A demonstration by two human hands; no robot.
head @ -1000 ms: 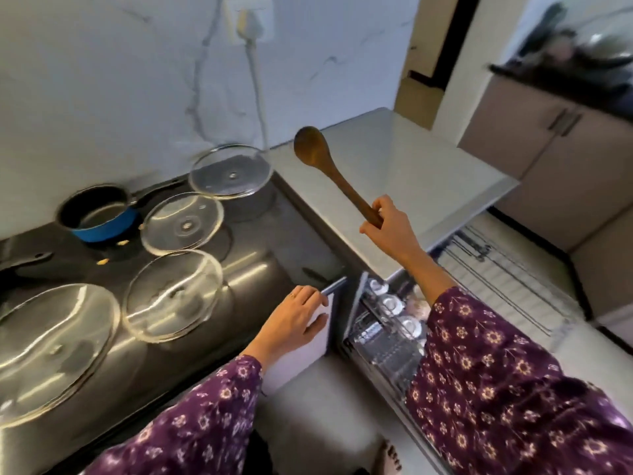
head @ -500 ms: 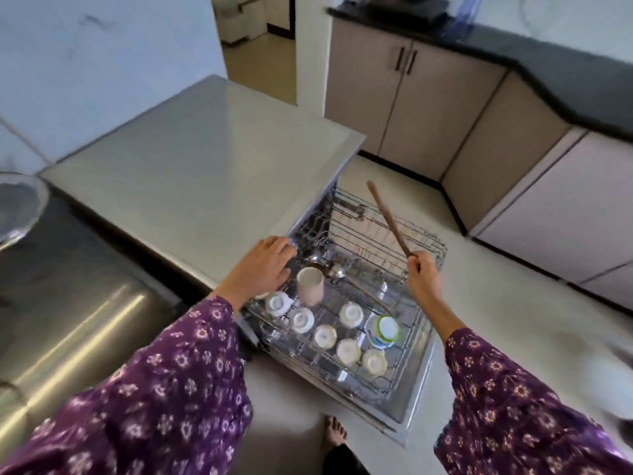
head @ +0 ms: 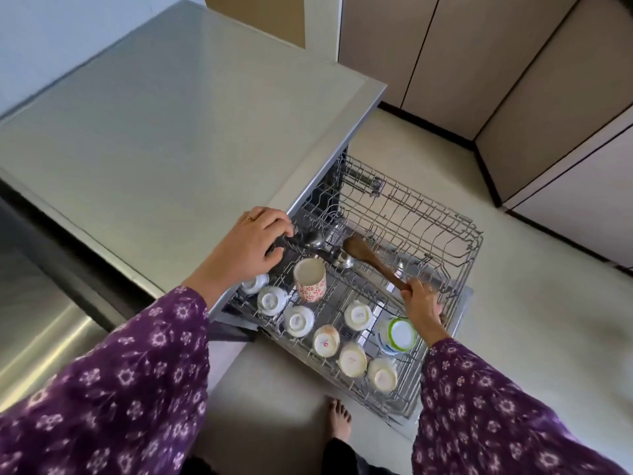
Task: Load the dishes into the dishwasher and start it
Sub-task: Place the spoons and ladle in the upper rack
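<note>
Right hand (head: 423, 305) grips smooth wooden spoon (head: 370, 257) by its handle, oval bowl low in wire rack (head: 445, 221). Left hand (head: 246, 250): fingers curled over rack's rim. Glazed round cups (head: 298, 320) upturned.

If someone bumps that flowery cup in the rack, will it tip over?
Probably it would wobble, not fall far: the flowery cup stands mouth-up, taller than wide, with rack wires close around it. It looks ceramic, so likely hard, a bit heavy, and chippable.
</note>
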